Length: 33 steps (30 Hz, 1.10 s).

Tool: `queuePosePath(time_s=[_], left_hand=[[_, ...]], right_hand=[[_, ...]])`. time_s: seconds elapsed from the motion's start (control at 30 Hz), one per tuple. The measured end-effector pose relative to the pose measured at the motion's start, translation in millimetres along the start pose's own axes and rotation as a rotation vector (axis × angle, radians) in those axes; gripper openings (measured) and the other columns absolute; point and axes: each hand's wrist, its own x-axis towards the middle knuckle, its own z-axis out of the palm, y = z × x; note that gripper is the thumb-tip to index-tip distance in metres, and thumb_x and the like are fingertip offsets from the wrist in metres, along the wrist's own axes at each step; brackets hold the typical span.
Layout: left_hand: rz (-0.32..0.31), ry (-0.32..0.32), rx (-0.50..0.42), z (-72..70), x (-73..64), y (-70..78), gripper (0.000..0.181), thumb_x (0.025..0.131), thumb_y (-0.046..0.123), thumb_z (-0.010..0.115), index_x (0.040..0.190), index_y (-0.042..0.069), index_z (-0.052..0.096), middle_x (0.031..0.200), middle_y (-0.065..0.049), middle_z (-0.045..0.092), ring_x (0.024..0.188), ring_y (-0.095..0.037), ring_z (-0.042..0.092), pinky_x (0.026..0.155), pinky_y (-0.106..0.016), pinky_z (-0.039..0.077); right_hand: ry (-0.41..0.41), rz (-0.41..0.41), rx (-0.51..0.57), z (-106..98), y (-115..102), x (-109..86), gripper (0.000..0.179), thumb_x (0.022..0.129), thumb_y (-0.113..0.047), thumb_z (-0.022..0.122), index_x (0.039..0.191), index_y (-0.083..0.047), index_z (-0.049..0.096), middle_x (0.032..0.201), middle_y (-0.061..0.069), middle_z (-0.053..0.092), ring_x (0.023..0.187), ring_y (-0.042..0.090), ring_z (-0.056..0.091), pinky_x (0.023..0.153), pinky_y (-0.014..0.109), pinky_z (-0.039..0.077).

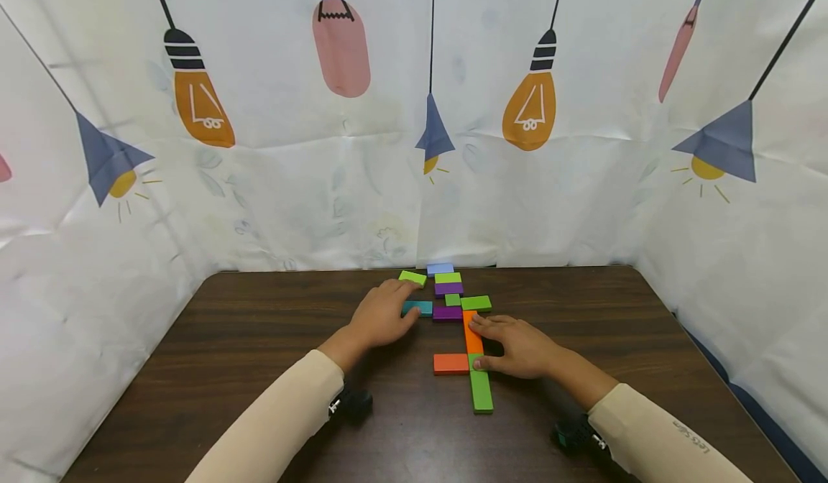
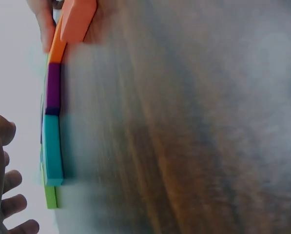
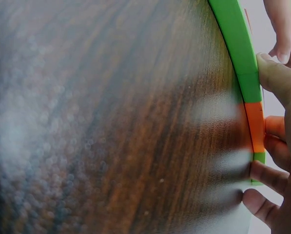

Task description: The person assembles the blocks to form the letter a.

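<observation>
Over the teal block [image 1: 422, 308] my left hand [image 1: 382, 315] is spread, its fingertips near a lime block [image 1: 412, 277] at the back. In the left wrist view its fingers look apart and hold nothing. My right hand [image 1: 525, 348] rests on the pieces to the right. Its fingertips touch an orange block [image 1: 473, 336], and its thumb lies on a long green block [image 1: 481, 391] joined end to end with it. A red-orange block [image 1: 451, 364] extends left from that joint. A purple block [image 1: 447, 314] sits between the teal and orange ones.
Further back, a green block [image 1: 476, 303], a small green piece [image 1: 452, 300], another purple block [image 1: 448, 289], a lime-green block [image 1: 448, 277] and a light blue block [image 1: 440, 269] lie flat. The dark wooden table [image 1: 272, 368] ends at a printed cloth [image 1: 291, 203] behind.
</observation>
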Motion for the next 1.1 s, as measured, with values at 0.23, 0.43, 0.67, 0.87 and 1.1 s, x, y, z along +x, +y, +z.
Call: queuePosePath(time_s=[0.23, 0.43, 0.67, 0.87, 1.1], left_hand=[[-0.062, -0.096, 0.006, 3.0, 9.5, -6.8, 0.055, 0.104, 0.042, 0.054, 0.151, 0.014, 0.05, 0.153, -0.007, 0.05, 0.143, -0.031, 0.041, 0.112, -0.055, 0.037], [-0.105, -0.15, 0.009, 5.5, 16.8, -11.1, 0.058, 0.105, 0.046, 0.05, 0.154, 0.014, 0.047, 0.156, -0.007, 0.046, 0.145, -0.033, 0.038, 0.114, -0.055, 0.034], [-0.146, -0.197, -0.014, 8.6, 21.3, -14.8, 0.061, 0.105, 0.048, 0.049, 0.156, 0.014, 0.044, 0.156, -0.009, 0.046, 0.146, -0.035, 0.036, 0.115, -0.058, 0.031], [-0.148, -0.196, 0.002, 7.6, 20.7, -15.5, 0.059, 0.106, 0.045, 0.049, 0.154, 0.01, 0.047, 0.155, -0.013, 0.046, 0.145, -0.039, 0.036, 0.114, -0.061, 0.03], [-0.177, -0.206, 0.039, 2.2, 14.8, -19.5, 0.055, 0.108, 0.042, 0.044, 0.154, 0.011, 0.048, 0.157, -0.013, 0.042, 0.145, -0.039, 0.033, 0.115, -0.059, 0.03]], right_hand=[[-0.003, -0.002, -0.004, 0.6, 0.8, -0.4, 0.082, 0.097, -0.065, 0.056, 0.157, -0.01, 0.042, 0.16, 0.007, 0.04, 0.145, 0.037, 0.038, 0.109, 0.069, 0.032], [-0.005, 0.002, -0.005, 1.3, 2.1, -0.3, 0.082, 0.097, -0.066, 0.054, 0.158, -0.011, 0.042, 0.161, 0.006, 0.04, 0.145, 0.037, 0.038, 0.109, 0.07, 0.032], [-0.008, 0.004, -0.006, 0.4, 0.7, -0.1, 0.081, 0.097, -0.065, 0.055, 0.157, -0.012, 0.042, 0.16, 0.006, 0.04, 0.145, 0.037, 0.038, 0.11, 0.068, 0.032], [-0.01, 0.008, -0.015, 0.2, 0.1, 0.2, 0.082, 0.097, -0.066, 0.054, 0.157, -0.012, 0.043, 0.16, 0.006, 0.04, 0.145, 0.036, 0.038, 0.11, 0.067, 0.032], [-0.008, 0.008, -0.012, 0.8, 0.8, 0.0, 0.082, 0.097, -0.065, 0.055, 0.157, -0.012, 0.043, 0.161, 0.006, 0.04, 0.145, 0.037, 0.038, 0.11, 0.067, 0.032]])
